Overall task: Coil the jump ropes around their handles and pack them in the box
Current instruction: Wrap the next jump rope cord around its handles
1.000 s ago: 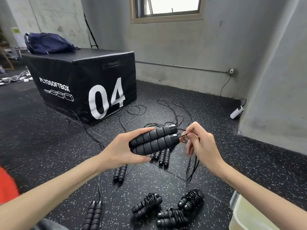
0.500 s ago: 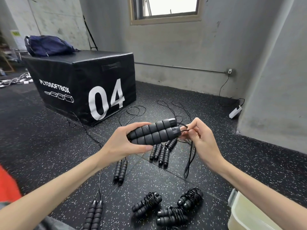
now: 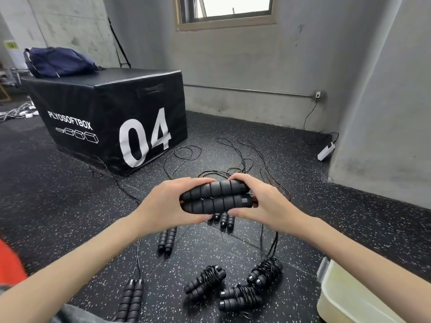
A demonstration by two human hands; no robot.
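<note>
Both hands grip one pair of handles (image 3: 215, 199) held side by side above the floor, long axis left to right. Left hand (image 3: 168, 203) clasps the butt end; right hand (image 3: 263, 201) wraps the rope end. The box (image 3: 335, 297) lies low right, nearer the right hand.

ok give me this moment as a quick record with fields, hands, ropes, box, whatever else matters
left hand: left hand grips the held handle pair at its left end
right hand: right hand grips the same pair at its right end
held rope: two black handles side by side, no cord wound on them yet
coiled ropes: three coiled bundles on the floor
uncoiled ropes: loose handle pairs on the floor, cords trailing
box: pale box at lower right, inside not visible
background: black plyo box with a navy bag on top
</note>
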